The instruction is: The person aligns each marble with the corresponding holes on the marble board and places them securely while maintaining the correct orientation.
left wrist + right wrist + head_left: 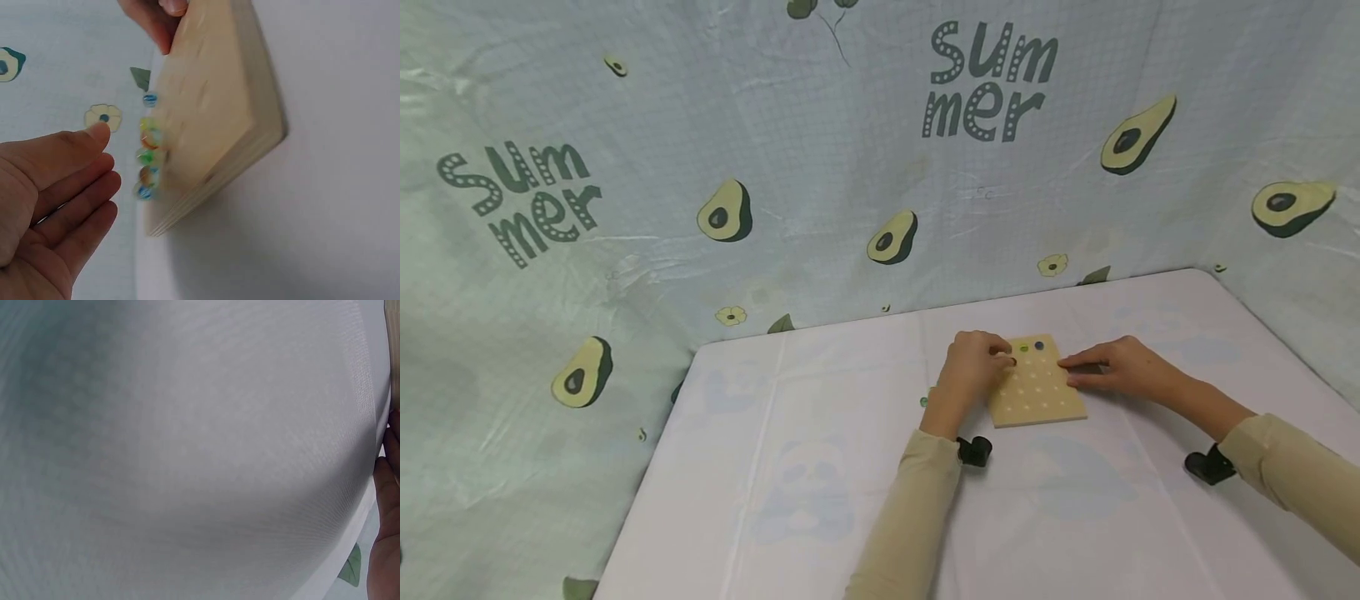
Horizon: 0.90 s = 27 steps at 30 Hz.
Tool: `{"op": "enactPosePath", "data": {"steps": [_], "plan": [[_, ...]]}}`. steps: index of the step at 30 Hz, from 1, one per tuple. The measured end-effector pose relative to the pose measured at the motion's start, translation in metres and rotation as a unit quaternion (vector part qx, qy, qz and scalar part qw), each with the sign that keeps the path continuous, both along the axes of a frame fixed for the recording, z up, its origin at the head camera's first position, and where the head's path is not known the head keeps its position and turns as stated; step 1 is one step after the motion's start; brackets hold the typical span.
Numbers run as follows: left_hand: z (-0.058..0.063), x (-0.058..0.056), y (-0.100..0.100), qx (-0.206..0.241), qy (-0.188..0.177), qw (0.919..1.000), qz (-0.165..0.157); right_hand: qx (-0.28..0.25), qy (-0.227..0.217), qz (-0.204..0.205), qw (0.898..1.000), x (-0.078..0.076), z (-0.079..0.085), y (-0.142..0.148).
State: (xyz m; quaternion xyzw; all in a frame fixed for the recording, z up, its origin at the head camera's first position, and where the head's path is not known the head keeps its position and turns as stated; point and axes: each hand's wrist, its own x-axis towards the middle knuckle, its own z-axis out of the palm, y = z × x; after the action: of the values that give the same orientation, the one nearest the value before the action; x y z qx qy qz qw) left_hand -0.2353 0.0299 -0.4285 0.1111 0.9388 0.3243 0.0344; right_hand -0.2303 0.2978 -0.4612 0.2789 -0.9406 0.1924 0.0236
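A pale wooden board [1036, 392] with rows of small hollows lies on the table. Along its far part sit several glass marbles, among them a blue marble [1039, 345] and a green one [1024, 348]. My left hand [972, 367] is over the board's far left corner, fingertips close to a dark red marble [1014, 362]. In the left wrist view, the left thumb and fingers [94, 187] are a little apart from the row of marbles, nothing showing between them. My right hand [1120, 367] touches the board's right edge with straight fingertips.
Another green marble [924, 402] lies on the white table [820, 517], left of my left wrist. Behind the table's far edge hangs a curtain [820, 142] printed with avocados. Each wrist wears a small black camera [976, 451].
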Motion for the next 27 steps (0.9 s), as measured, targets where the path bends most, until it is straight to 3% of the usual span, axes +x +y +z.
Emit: {"op": "enactPosePath", "data": {"steps": [7, 14, 21, 27], "plan": [[0.017, -0.008, -0.042, -0.049, 0.042, 0.9941, -0.087, -0.016, 0.0, -0.002, 1.0, 0.0, -0.001, 0.002], [0.026, -0.003, -0.102, -0.074, 0.023, 0.9882, -0.132, -0.01, -0.023, -0.012, 1.0, 0.001, -0.002, 0.001], [0.015, 0.01, -0.144, -0.09, -0.005, 0.984, -0.154, -0.014, -0.021, -0.013, 1.0, 0.002, -0.004, 0.001], [0.0, 0.015, -0.153, -0.104, 0.013, 0.9738, -0.202, -0.018, -0.013, -0.008, 1.0, 0.0, -0.004, -0.001]]}}
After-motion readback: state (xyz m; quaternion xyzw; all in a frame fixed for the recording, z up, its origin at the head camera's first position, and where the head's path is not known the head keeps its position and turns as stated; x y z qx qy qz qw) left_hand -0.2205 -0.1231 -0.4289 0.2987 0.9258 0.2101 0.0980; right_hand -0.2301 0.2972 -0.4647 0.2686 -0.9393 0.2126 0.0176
